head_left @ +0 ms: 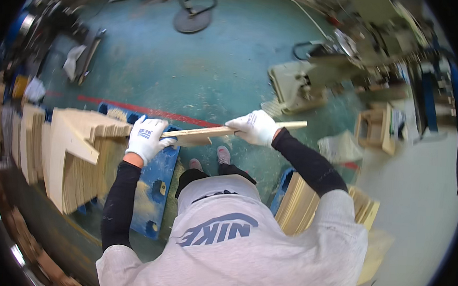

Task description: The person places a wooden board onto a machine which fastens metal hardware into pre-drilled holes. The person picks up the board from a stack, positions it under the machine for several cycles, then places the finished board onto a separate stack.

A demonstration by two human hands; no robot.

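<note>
Left hand (146, 138) and right hand (256, 128), both in white gloves, are closed on one thin wooden board (208, 134). The left pinches its left end; the right grips it farther along, a short length projecting past the glove. As I see it, the board is held nearly edge-on, in front of the person and above the green floor (234, 64), its right end slightly farther off. Whether the left glove touches the adjacent stack of cut panels (80, 181) I cannot tell. That stack stands at left, beside a blue pallet (157, 201) dusted with sawdust. To the near right, a second stack of boards (299, 202) is noted. Farther right are a plastic bag (341, 147) and an open wooden box (374, 128). A red floor line (147, 109) runs beyond the left pallet; a round-based stand (193, 23) occupies the far side.
</note>
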